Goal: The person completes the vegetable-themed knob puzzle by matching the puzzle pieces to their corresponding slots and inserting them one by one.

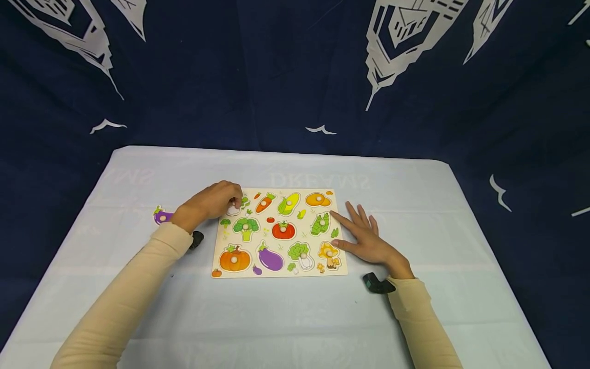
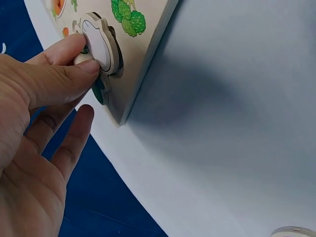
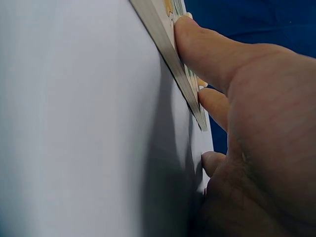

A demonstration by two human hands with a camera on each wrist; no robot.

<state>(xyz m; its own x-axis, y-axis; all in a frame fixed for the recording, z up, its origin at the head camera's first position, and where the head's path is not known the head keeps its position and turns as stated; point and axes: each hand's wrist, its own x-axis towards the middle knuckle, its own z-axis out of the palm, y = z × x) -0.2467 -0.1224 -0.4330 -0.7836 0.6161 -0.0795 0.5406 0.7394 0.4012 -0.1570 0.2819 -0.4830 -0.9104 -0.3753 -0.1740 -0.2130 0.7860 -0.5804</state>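
A wooden vegetable puzzle board (image 1: 259, 233) lies on the table. At its far left corner my left hand (image 1: 214, 200) pinches the knob of a white puzzle piece with green parts (image 2: 98, 47) between thumb and finger. In the left wrist view this piece sits slightly raised and tilted over its recess; which vegetable it shows I cannot tell. My right hand (image 1: 366, 238) is spread at the board's right edge, thumb and forefinger touching its top, the other fingers beyond the edge. Left of the board lies a purple eggplant piece (image 1: 163, 216), partly hidden by my left wrist.
Pieces with knobs sit in the board, among them a pumpkin (image 1: 235, 260), a broccoli (image 1: 246, 228) and a tomato (image 1: 283, 230). An eggplant picture (image 1: 271, 260) shows no visible knob. A white cloth (image 1: 286, 323) covers the table; a dark blue curtain (image 1: 239, 77) hangs behind.
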